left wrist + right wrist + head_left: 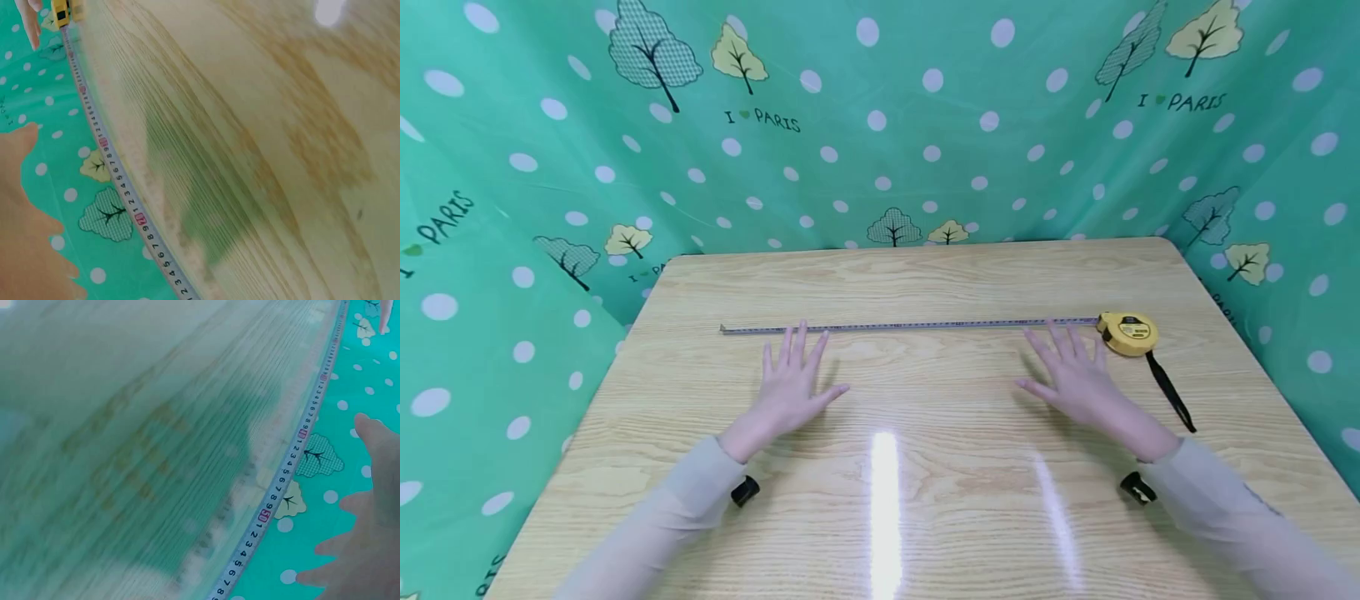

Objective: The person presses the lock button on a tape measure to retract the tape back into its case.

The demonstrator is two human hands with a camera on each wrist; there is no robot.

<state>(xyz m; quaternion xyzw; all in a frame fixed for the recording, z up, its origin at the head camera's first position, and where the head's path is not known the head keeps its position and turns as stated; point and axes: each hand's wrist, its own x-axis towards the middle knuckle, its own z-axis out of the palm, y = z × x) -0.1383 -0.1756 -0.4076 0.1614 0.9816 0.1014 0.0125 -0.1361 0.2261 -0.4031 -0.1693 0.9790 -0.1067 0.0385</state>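
A tape measure [1127, 334] with a yellow case and black wrist strap [1170, 390] lies at the table's right. Its blade [910, 325] is drawn out leftward across the table, the metal end hook [722, 330] at the far left. My left hand [790, 387] is spread palm down, its fingertips overlapping the blade near the hook end. Likewise spread, my right hand [1078, 379] has fingertips at the blade, just left of the case. Neither hand holds anything. Printed numbers on the blade [275, 494] show in the right wrist view, beside the right hand [369, 531].
The light wood table [925, 500] has glare streaks near its front. Behind it and along both sides hangs a green dotted cloth [850, 125] printed with trees. A small black wrist camera [745, 491] sits under the left sleeve, another black camera [1138, 487] under the right.
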